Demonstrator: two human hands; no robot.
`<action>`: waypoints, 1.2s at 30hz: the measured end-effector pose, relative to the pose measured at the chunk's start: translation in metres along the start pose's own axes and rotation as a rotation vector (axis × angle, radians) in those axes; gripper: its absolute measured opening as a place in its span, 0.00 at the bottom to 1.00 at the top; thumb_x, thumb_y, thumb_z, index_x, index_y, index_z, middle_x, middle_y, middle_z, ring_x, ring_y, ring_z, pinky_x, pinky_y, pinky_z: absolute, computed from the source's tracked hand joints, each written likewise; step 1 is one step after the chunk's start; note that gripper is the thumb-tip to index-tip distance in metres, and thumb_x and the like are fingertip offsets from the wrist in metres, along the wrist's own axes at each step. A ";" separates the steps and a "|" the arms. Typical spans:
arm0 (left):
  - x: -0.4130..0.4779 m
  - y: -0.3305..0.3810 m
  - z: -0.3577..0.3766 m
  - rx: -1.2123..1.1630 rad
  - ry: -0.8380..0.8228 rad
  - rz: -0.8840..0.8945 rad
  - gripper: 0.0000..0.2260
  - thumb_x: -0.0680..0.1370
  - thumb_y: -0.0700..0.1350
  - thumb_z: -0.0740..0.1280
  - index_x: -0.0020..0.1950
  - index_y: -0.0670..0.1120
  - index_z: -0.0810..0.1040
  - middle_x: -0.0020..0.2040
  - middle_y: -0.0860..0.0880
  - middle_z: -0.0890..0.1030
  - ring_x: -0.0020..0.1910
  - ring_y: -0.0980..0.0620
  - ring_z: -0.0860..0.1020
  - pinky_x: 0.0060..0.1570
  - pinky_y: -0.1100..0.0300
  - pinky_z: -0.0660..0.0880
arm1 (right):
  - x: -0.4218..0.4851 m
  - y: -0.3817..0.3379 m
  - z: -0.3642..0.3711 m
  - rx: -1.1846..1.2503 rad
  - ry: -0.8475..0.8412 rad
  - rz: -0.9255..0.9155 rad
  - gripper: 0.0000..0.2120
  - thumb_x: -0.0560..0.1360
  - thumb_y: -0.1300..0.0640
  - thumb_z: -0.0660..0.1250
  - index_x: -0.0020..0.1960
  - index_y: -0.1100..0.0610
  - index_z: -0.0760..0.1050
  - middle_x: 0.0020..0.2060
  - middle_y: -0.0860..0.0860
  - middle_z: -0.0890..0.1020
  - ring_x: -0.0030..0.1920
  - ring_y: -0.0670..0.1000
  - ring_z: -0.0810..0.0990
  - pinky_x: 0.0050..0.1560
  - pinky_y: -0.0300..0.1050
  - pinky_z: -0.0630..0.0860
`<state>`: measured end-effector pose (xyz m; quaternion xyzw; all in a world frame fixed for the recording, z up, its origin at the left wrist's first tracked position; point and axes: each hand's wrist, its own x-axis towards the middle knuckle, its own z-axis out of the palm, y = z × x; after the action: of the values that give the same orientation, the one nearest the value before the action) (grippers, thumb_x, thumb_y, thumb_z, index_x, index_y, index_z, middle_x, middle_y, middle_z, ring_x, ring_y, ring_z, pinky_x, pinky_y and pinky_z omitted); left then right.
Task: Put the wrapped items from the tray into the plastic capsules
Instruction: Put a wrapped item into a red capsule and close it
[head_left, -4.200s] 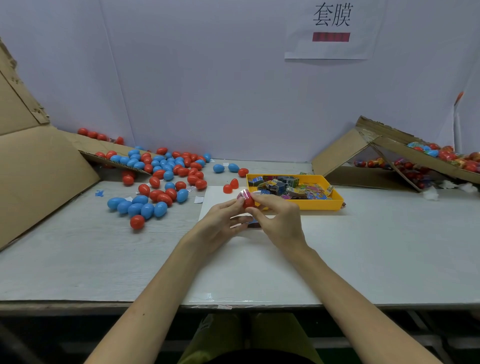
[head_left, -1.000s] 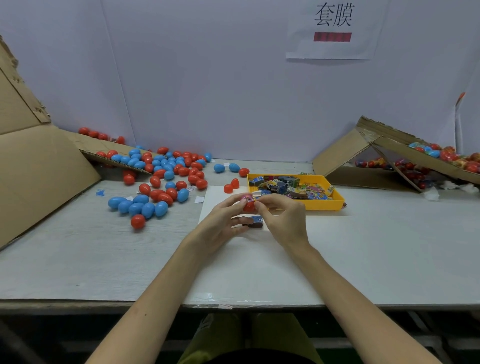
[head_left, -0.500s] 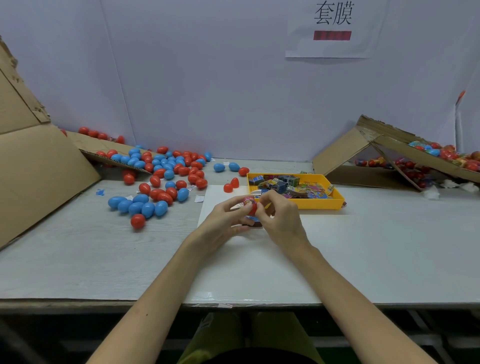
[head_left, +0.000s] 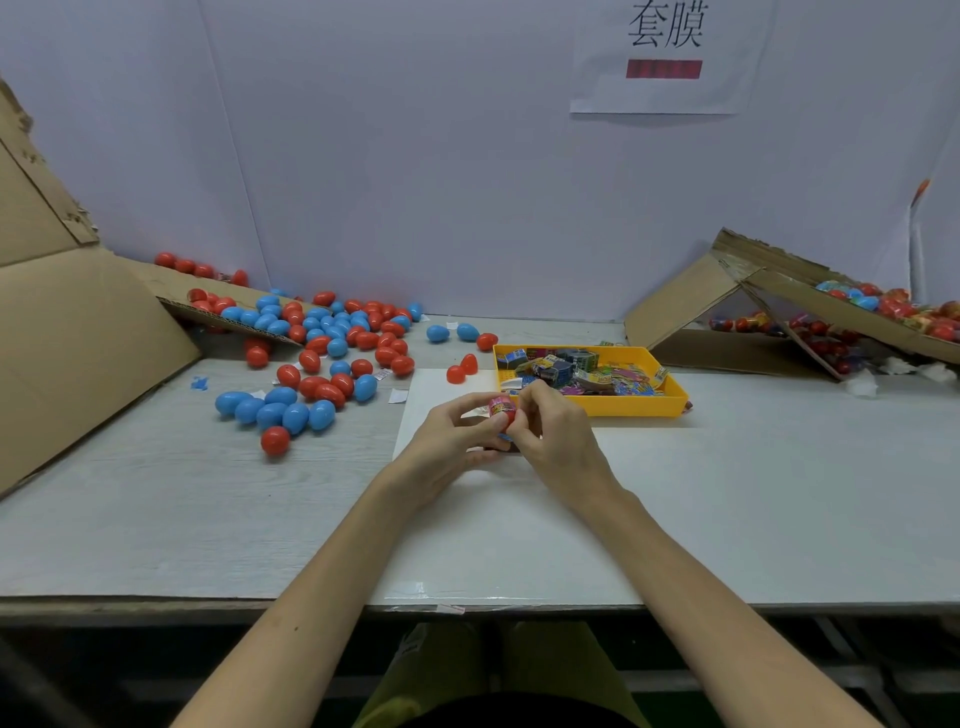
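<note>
Two hands, held together just above the table (head_left: 779, 493), both on one piece.

- Left hand (head_left: 452, 441): fingers curled round a red capsule (head_left: 506, 415), cupping it from the left and from below.
- Right hand (head_left: 556, 436): fingertips pinching the capsule's right side and top, where a wrapped item (head_left: 498, 404) with pink print shows at the mouth. Whether it is fully seated I cannot tell, because my fingers cover the rim.
- One white sheet (head_left: 467, 519), flat on the table under both hands.
- Step in hand, as I judge it: packing one item into one capsule half.
- Next move, as I judge it: a firm push to tuck the wrapper below the rim, then a matching half pressed on square. Wrapper caught in the seam would likely stop it closing.
- Two loose red halves (head_left: 455, 374), just beyond my left hand at the sheet's far edge, probably the nearest closing pieces.
- One yellow tray (head_left: 639, 408), just beyond my right hand, holding many wrapped items (head_left: 576, 371) in a loose heap.
- Many red and blue capsules (head_left: 336, 347), scattered far left, spilling off a cardboard flap (head_left: 166, 286).
- One cardboard box (head_left: 685, 306), far right and tilted, with red and multicoloured rounded pieces (head_left: 893, 306) on it.
- One paper sign (head_left: 665, 52) on the back wall.
</note>
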<state>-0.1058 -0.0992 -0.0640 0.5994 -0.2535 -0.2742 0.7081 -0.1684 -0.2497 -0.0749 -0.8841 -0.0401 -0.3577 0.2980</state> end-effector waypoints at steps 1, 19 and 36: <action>0.000 0.000 0.001 0.005 0.003 -0.002 0.14 0.78 0.43 0.70 0.63 0.44 0.79 0.55 0.37 0.83 0.49 0.44 0.82 0.58 0.48 0.80 | 0.000 0.000 0.000 -0.003 -0.001 -0.002 0.08 0.75 0.64 0.65 0.41 0.57 0.68 0.32 0.47 0.71 0.32 0.45 0.70 0.30 0.33 0.65; -0.003 0.005 -0.002 -0.141 0.042 0.029 0.20 0.74 0.49 0.73 0.65 0.51 0.77 0.56 0.44 0.84 0.56 0.48 0.83 0.55 0.56 0.77 | 0.001 -0.007 -0.002 0.065 0.139 -0.077 0.15 0.72 0.58 0.76 0.57 0.58 0.80 0.46 0.50 0.82 0.38 0.41 0.78 0.40 0.25 0.72; 0.000 0.006 -0.004 -0.252 0.124 -0.004 0.12 0.78 0.48 0.68 0.59 0.44 0.79 0.50 0.45 0.86 0.50 0.48 0.85 0.47 0.60 0.81 | -0.002 -0.015 -0.007 0.038 0.147 -0.185 0.17 0.69 0.65 0.76 0.57 0.65 0.81 0.49 0.58 0.86 0.49 0.56 0.85 0.49 0.42 0.81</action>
<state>-0.1022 -0.0957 -0.0585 0.5218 -0.1717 -0.2676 0.7916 -0.1786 -0.2411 -0.0644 -0.8423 -0.1065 -0.4466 0.2826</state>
